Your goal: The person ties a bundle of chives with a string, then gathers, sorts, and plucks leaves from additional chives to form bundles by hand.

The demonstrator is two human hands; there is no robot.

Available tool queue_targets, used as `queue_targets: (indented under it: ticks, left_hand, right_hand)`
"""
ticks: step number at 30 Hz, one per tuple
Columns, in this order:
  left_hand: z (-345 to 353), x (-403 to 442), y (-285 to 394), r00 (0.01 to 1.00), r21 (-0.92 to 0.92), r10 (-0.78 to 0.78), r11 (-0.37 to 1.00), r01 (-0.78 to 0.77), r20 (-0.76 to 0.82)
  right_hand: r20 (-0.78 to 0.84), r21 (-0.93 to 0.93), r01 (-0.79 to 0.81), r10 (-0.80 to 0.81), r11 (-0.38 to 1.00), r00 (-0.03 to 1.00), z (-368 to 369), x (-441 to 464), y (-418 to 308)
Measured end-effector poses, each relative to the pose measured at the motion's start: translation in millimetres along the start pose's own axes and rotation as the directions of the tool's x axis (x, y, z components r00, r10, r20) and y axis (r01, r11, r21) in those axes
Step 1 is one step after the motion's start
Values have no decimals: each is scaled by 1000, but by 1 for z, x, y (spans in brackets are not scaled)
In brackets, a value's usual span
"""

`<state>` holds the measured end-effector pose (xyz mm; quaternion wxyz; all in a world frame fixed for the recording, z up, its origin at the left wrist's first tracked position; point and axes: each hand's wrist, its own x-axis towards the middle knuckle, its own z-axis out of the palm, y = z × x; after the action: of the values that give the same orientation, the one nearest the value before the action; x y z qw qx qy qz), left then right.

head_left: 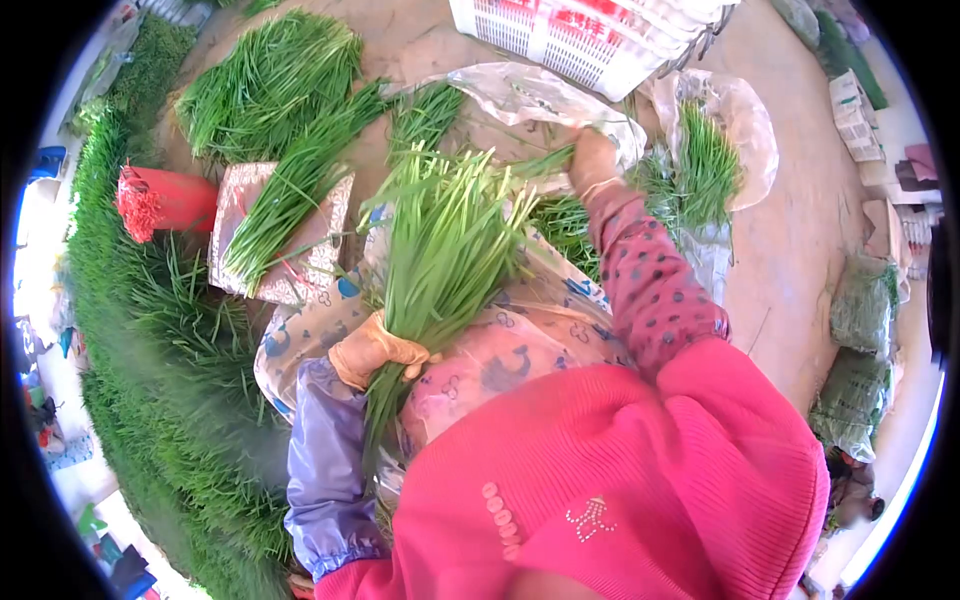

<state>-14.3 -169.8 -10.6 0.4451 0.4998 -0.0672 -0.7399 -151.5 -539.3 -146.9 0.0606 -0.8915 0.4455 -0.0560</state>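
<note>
My left hand (372, 354), in a pale orange glove, is closed around a thick bunch of garlic chives (440, 255). The pale cut ends fan upward, and the leaf tips hang below the fist. Out to the upper right, my right hand (594, 162) looks closed on a few thin chive stalks (545, 164) pointing left; its fingertips are partly hidden. Clear plastic sheeting (530, 92) lies just beyond that hand. A patterned apron (510, 345) covers my lap under the bunch.
A chive pile (270, 85) lies at upper left. More chives rest across a patterned square pad (322, 225) beside a red cylinder (175, 200). A white basket (590, 35) stands at the top, and an open plastic bag (755, 150) with chives sits right. Stacked greens (170, 380) line the left.
</note>
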Motion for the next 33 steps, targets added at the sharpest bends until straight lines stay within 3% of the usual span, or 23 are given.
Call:
queue_targets:
  ticks: [2, 3, 4, 5, 6, 8, 10, 12, 13, 14, 16, 17, 19, 21, 24, 25, 27, 29, 31, 33]
  left_hand:
    - [-4, -7, -2, 998, 55, -47, 997, 49, -31]
    - [-5, -8, -3, 997, 43, -50, 998, 52, -51]
    - [-5, -9, -4, 997, 35, -49, 998, 51, -52]
    - [-4, -9, -4, 997, -36, -28, 999, 26, -66]
    - [-4, -10, -5, 997, -104, -10, 995, 2, -81]
    - [-6, -7, -2, 995, -48, -52, 998, 48, -90]
    - [-7, -1, -5, 998, 10, -8, 1000, 8, -65]
    - [3, -1, 4, 998, 98, 20, 995, -13, -67]
    - [9, -2, 8, 997, 183, 46, 983, -33, -67]
    - [13, -3, 10, 996, 181, 49, 983, -35, -72]
    - [18, -6, 13, 991, 226, 7, 974, 24, -134]
    - [17, -6, 13, 991, 223, 13, 975, 17, -135]
    - [14, -6, 11, 989, 345, 27, 938, 24, -144]
    - [13, -5, 11, 991, 338, 20, 941, 27, -135]
    - [17, -2, 19, 992, 354, -28, 932, 71, -126]
    - [17, -1, 24, 989, 383, -61, 917, 109, -136]
    - [14, 4, 28, 995, 416, -44, 906, 78, -91]
    - [6, 11, 27, 999, 559, -4, 829, 33, -53]
    - [9, 17, 31, 999, 640, -3, 767, 33, -49]
    - [14, 21, 38, 999, 715, 6, 699, 29, -47]
  right_hand:
    - [-170, 101, -38, 55, 994, 984, 3, -2, 36]
    - [-112, 645, -115, 243, 755, 964, 7, 6, 49]
    - [42, 854, -166, 253, 493, 966, -8, 6, 43]
    - [194, 953, -245, 258, 180, 946, -25, 4, 36]
    - [338, 927, -355, 142, 124, 930, -78, -14, 3]
    - [494, 757, -322, -175, 569, 852, -122, -37, -38]
    - [474, 726, -22, -476, 688, 741, -113, -61, -54]
    - [525, 564, 84, -435, 822, 732, -109, -78, -80]
    - [422, 613, 99, -431, 784, 798, -97, -85, -85]
    - [421, 616, 103, -436, 781, 795, -82, -88, -84]
    - [385, 441, 96, -285, 892, 878, -62, -86, -81]
    - [400, 504, 24, -258, 863, 879, -63, -78, -72]
    - [212, 405, 50, -147, 913, 966, -43, -58, -31]
    - [309, 335, -77, -33, 939, 950, -52, -42, 5]
    - [442, -17, 26, -15, 1000, 897, -37, -30, 74]
    - [439, -28, 18, -3, 999, 898, -57, -37, 73]
    - [503, -3, 38, -32, 999, 864, -116, -57, 54]
    - [152, 232, 319, -358, 919, 921, -122, -75, 34]
    - [47, 352, 439, -484, 827, 874, -136, -89, -7]
    - [32, 401, 405, -454, 822, 890, -129, -100, -36]
